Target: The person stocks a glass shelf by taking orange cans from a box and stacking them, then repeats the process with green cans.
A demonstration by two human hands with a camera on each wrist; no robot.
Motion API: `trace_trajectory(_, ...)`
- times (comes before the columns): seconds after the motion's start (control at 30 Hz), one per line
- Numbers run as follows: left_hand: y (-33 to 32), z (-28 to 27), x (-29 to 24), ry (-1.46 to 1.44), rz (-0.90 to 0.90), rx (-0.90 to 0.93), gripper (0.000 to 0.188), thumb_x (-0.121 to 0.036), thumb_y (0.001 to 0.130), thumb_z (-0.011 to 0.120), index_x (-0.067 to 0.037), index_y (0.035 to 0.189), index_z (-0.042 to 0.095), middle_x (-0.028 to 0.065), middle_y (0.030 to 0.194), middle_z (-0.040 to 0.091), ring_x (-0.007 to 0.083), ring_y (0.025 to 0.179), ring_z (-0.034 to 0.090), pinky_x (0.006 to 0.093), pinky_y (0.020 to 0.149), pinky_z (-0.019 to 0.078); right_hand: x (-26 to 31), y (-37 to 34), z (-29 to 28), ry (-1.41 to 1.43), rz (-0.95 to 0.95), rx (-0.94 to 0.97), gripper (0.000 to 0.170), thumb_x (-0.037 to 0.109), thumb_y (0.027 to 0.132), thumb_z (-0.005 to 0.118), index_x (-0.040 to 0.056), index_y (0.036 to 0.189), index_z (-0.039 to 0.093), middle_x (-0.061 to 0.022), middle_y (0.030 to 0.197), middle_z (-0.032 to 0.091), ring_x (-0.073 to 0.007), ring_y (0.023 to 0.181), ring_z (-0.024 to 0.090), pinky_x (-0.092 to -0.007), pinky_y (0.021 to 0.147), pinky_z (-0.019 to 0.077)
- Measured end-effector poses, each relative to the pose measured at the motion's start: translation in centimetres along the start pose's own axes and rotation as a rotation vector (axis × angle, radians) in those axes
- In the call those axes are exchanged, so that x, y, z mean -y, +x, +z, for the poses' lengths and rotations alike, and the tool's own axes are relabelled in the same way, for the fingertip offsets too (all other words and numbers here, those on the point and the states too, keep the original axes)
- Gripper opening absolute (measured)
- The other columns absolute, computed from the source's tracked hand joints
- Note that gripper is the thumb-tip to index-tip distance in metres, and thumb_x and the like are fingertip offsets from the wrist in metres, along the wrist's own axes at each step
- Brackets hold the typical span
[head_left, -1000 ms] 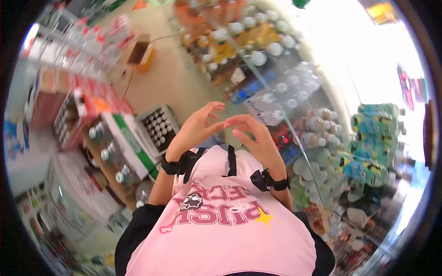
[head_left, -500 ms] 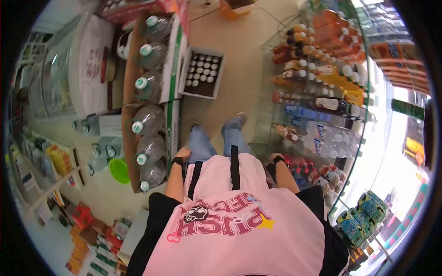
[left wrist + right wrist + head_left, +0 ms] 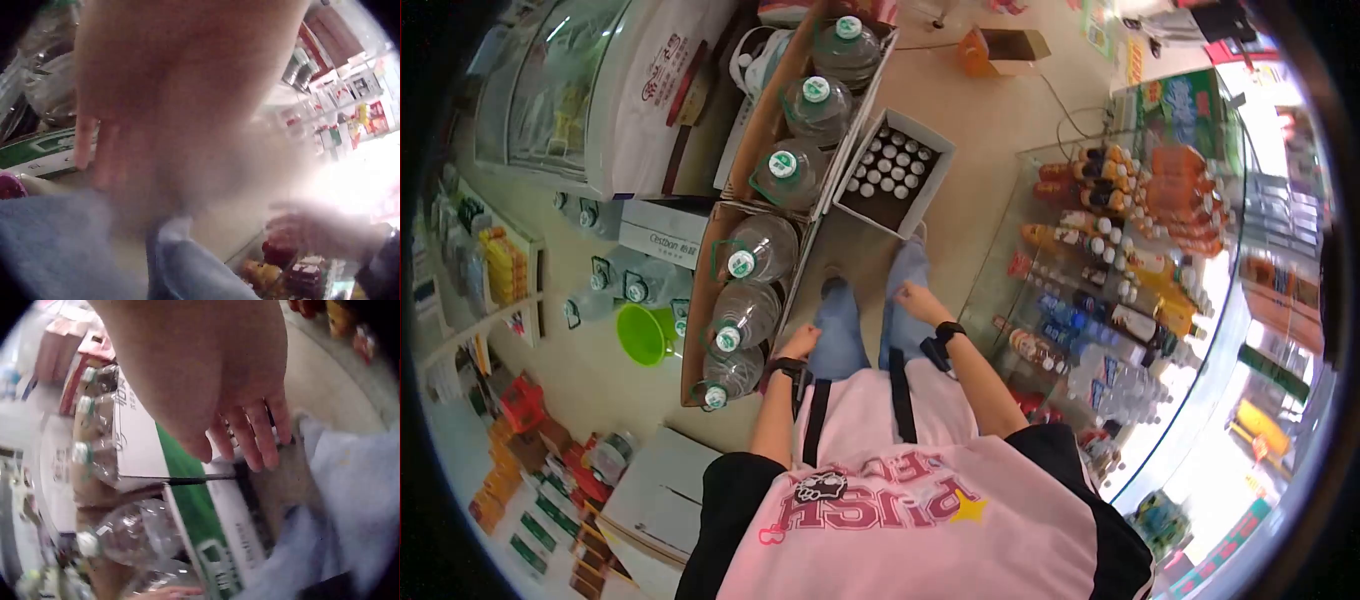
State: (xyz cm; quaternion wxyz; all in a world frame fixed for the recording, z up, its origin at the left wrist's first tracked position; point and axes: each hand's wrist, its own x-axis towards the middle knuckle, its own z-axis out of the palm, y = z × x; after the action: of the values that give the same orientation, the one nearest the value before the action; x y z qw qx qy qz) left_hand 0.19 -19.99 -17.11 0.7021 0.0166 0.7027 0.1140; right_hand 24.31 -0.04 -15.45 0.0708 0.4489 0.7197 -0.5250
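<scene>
Head view: at left, a lime-green bucket (image 3: pixel 640 335) stands on the floor. Next, an open-topped cardboard box (image 3: pixel 698 345) holds clear water jugs (image 3: pixel 752 312). Just right of it, the left hand (image 3: pixel 802 342) hangs before the thigh; left wrist view blurs its fingers, apparently relaxed, no object seen in it. Ahead, a crate (image 3: pixel 933 190) carries white-capped bottles (image 3: pixel 888 165). Right hand (image 3: pixel 915 302): near the crate, over the jeans, fingers loosely extended and slightly spread in the right wrist view, nothing held. Contact with jeans: cannot tell. Far right: glass display case (image 3: pixel 1003 250).

Judged step: stepping along the narrow aisle, hands free. To do it well, place feet clear of the crate, keep the right elbow off the glass. Any jug would likely want a handle grip plus a palm beneath.
</scene>
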Motion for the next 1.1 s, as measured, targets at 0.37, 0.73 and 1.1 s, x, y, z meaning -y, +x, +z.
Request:
trace_trajectory(0.37,8.0,8.7,-12.3,0.462,0.388,-0.181,0.031,-0.026,0.086,0.052,-0.003,0.107,0.054,0.0223,0.103,0.062,0.0399,0.1,0.056,0.0448,0.085,0.044,-5.7,11.6,-5.3,-0.144,0.074,0.263,0.024,0.024,0.084,0.052,0.0043,0.096,0.059,-0.0173,0.093,0.065,-0.0359,0.088,0.061,-0.0412,0.076,0.0482)
trace_trajectory(0.73,21.0,6.7,-34.6,0.38,0.727,-0.322,0.019,-0.017,0.089,0.052,-0.002,0.101,0.054,0.0188,0.086,0.062,0.0333,0.082,0.06,0.0388,0.073,0.0467,-15.2,27.4,-11.5,0.53,0.327,0.068,0.03,0.023,0.085,0.055,-0.0012,0.102,0.057,-0.0203,0.093,0.063,-0.035,0.089,0.06,-0.0399,0.076,0.0481)
trace_trajectory(1.1,42.5,8.8,-32.6,1.083,0.705,-0.481,0.028,-0.009,0.078,0.059,-0.001,0.104,0.053,0.0157,0.107,0.055,0.0334,0.1,0.055,0.0418,0.079,0.0474,-24.3,41.5,2.6,-0.569,0.226,-0.199,0.034,0.01,0.08,0.058,0.0069,0.113,0.052,-0.0155,0.115,0.049,-0.0298,0.088,0.061,-0.0347,0.069,0.0534)
